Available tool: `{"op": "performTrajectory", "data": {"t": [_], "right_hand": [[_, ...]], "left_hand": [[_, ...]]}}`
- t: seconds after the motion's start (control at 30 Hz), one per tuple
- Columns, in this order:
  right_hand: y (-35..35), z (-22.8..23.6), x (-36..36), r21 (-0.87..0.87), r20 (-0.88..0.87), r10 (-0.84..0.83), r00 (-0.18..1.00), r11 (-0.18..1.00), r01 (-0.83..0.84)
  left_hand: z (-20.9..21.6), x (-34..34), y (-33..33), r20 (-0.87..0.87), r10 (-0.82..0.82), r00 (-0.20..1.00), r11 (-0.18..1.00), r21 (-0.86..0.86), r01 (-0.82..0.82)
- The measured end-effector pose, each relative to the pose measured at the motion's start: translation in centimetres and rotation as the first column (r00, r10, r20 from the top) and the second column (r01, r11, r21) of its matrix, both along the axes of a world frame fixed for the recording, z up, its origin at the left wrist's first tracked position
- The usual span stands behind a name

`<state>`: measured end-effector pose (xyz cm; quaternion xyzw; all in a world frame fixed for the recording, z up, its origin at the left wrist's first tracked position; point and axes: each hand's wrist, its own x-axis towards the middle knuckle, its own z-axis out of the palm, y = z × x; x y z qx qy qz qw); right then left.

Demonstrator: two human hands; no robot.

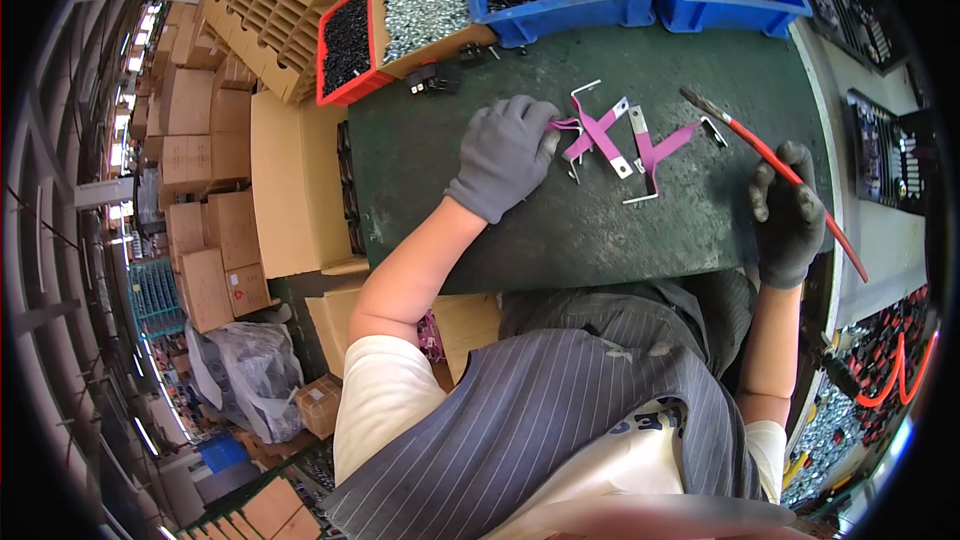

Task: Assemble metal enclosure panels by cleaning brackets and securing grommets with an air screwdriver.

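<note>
With our gloved left hand (pixel 505 152) pressing the nearest purple-sleeved metal strap (pixel 597 133) flat on the dark bench (pixel 560 230), we keep our right hand (pixel 790 215) clamped on the red-handled tool (pixel 778 164) — steady, angled low toward the strap's bare end.

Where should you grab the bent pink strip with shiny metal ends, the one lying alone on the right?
Probably by the pink-covered middle of the bent pink strip with bare metal ends, pinched across its width from above. It lies flat on the dark green worktop, apart from the left hand, and its metal ends turn up into thin hooks.
</note>
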<state>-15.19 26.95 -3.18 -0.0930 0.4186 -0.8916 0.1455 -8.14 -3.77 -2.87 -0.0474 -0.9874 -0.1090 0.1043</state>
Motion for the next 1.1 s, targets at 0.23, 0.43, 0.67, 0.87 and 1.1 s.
{"op": "performTrajectory", "data": {"t": [0.23,0.43,0.67,0.87,1.1], "right_hand": [[-12.4,8.1,-6.1,0.207,-0.204,0.27,0.941,0.951,-0.228],[-28.5,13.6,-14.0,0.334,-0.53,0.206,0.822,0.942,-0.021],[-44.0,11.1,-20.0,0.5,-0.569,0.111,0.815,0.833,0.236],[-50.8,5.6,-22.3,0.638,-0.515,0.064,0.855,0.695,0.332],[-52.3,4.5,-23.8,0.723,-0.331,0.16,0.93,0.677,0.14]], "left_hand": [[-1.2,1.1,-3.1,-0.096,-0.037,0.995,0.994,-0.106,0.027],[-2.4,0.4,-3.7,-0.075,-0.067,0.995,0.998,-0.011,0.066],[-2.2,-0.3,-3.7,-0.042,-0.081,0.996,0.991,0.099,0.085],[-2.3,-0.6,-4.4,-0.067,-0.113,0.991,0.968,0.219,0.125],[-3.0,-0.8,-4.7,-0.108,-0.132,0.985,0.941,0.298,0.158]]}}
